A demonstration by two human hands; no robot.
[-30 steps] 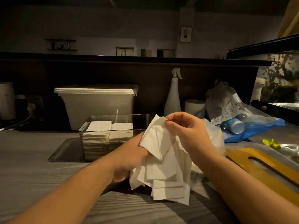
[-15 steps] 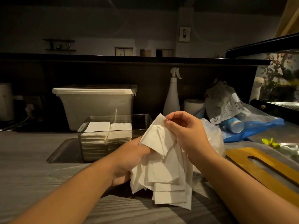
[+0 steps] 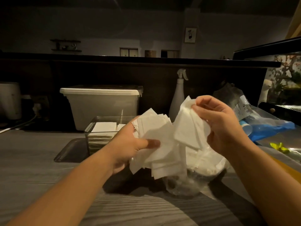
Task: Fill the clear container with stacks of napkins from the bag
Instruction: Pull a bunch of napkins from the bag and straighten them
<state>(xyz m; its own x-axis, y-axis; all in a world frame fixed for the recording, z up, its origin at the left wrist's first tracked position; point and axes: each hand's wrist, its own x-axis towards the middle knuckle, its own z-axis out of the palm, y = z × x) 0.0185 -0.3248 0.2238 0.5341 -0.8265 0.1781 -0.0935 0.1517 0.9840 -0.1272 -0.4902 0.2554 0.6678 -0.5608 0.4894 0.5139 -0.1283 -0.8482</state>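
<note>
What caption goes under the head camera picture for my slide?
Left hand holds a messy bundle of napkins while the right hand lifts a few away, beside the clear container.

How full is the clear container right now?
Partly full. The clear container holds napkin stacks on its left side, reaching close to the rim; the left hand hides its right part, so that side cannot be judged.

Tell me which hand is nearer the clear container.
Left. The left hand overlaps the clear container at its right end; the right hand is farther right, by the bag.
</note>
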